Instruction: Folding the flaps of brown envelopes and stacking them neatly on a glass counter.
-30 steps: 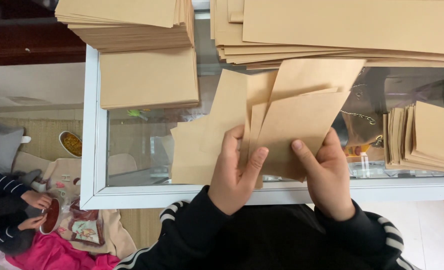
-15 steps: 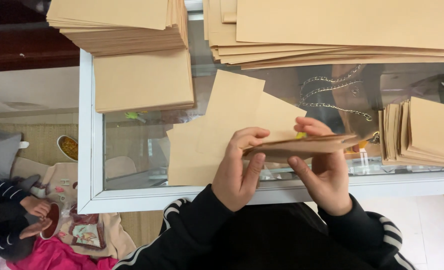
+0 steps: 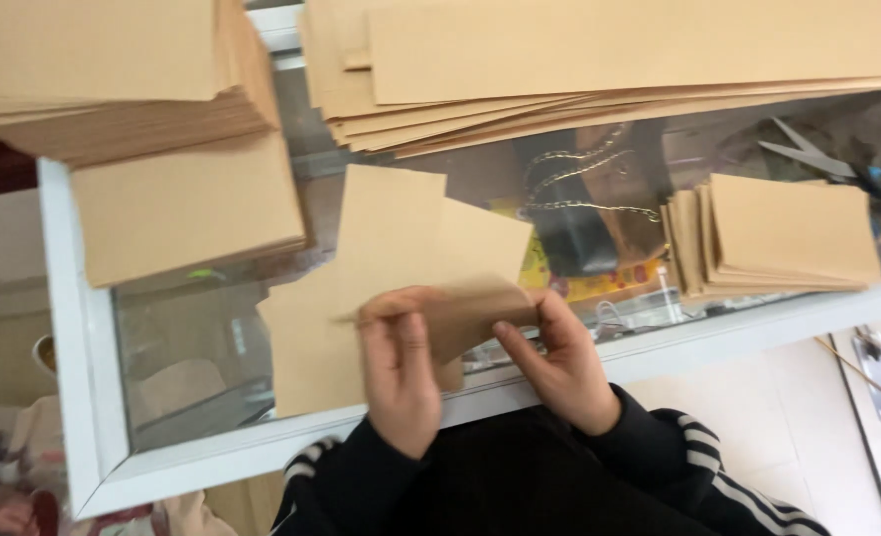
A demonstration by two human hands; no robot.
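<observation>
At the near edge of a glass-topped counter (image 3: 93, 328), the folded paper piece (image 3: 475, 308), raised upright a second ago, now lies lowered and flattened between both hands. The left hand (image 3: 401, 372) and right hand (image 3: 559, 362) pinch its ends, fingers closed, above a flat cut sheet (image 3: 381, 248).
</observation>
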